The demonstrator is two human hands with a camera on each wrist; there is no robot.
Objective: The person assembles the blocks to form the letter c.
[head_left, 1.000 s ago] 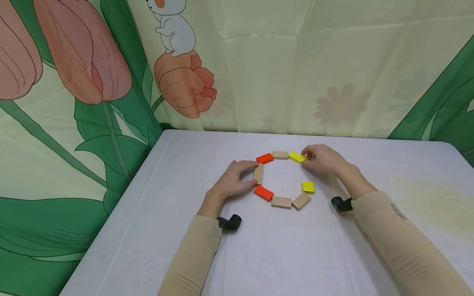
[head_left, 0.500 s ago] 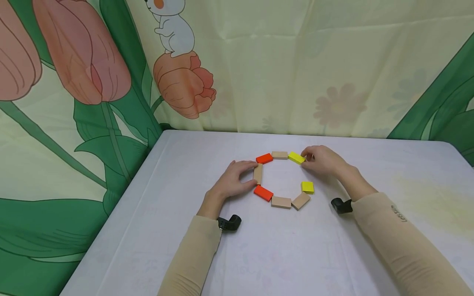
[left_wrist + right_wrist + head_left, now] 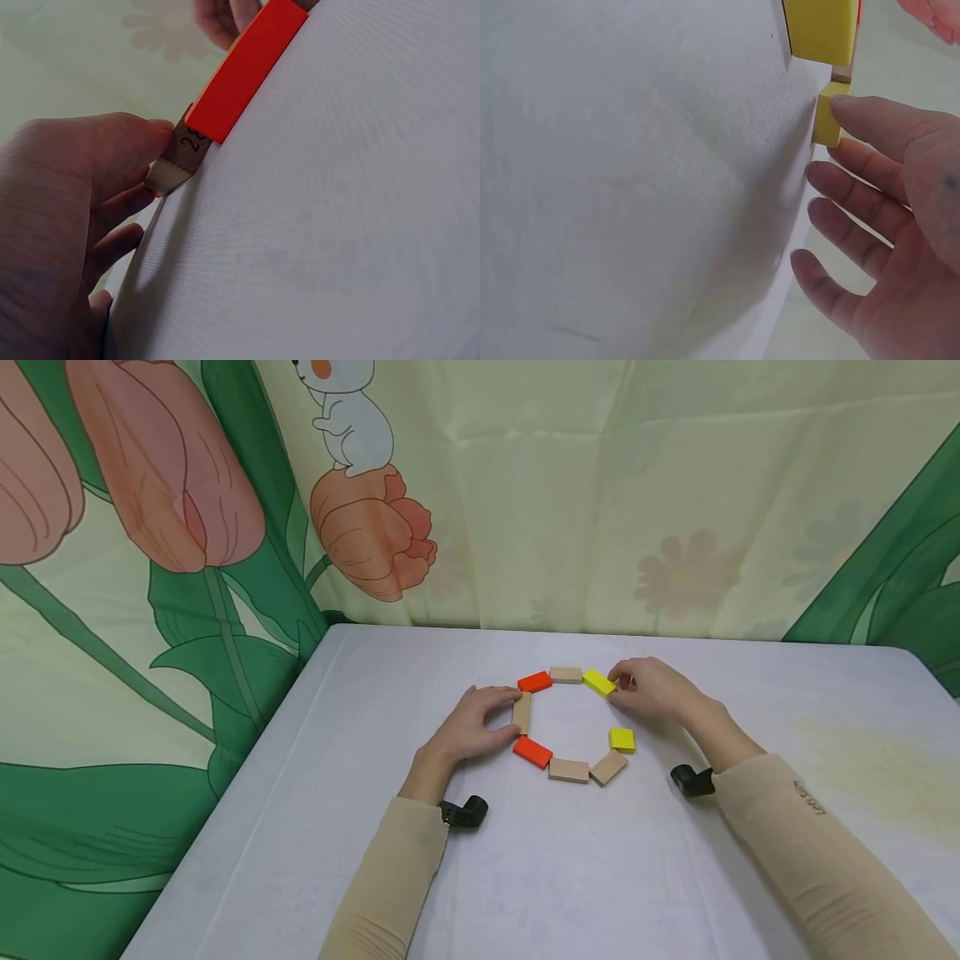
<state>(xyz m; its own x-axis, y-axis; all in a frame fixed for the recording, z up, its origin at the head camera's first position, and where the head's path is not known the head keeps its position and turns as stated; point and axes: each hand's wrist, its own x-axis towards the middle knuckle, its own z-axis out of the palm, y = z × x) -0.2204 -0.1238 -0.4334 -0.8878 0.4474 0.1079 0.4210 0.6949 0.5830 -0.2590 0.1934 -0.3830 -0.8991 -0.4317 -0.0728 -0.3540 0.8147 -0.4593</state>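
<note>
Several flat wooden blocks lie in a broken ring on the white-covered table. At the ring's left side, my left hand pinches a plain wood block by its two ends, thumb near and fingertips far. In the left wrist view this block bears a handwritten mark, and a red block touches it. At the far right of the ring, my right hand pinches the outer end of a yellow block between thumb and forefinger. Its other fingers are spread and slightly bent in the right wrist view.
Two red blocks adjoin the left wood block. Plain blocks lie at the back, the front and front right. A second yellow block lies at right, with a gap between it and the held yellow one. A printed curtain hangs behind.
Hardly anything differs. The right hand and the far end of its yellow block have shifted very slightly towards me; the left hand and the other blocks keep their places.
</note>
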